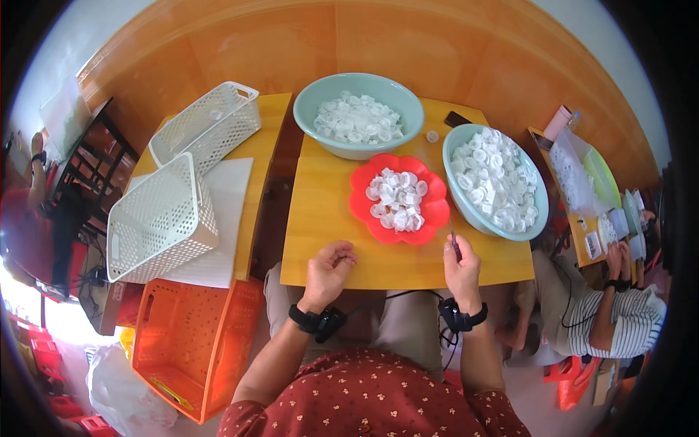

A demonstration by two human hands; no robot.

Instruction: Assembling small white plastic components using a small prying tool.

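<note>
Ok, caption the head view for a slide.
Left hand loosely curled, right hand pinching a thin tool, below a red flower-shaped plastic plate of small white caps.

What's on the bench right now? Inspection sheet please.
surface: yellow wooden table, bare near the hands.
job's things: red plate and two green bowls, all holding small white caps.
clutter: loose cap, dark phone.
hands: left hand curled at the table edge; right hand pinching a thin tool.
cables: black wires from both wristbands.
surroundings: white baskets, orange crate, co-worker's hand.
</note>
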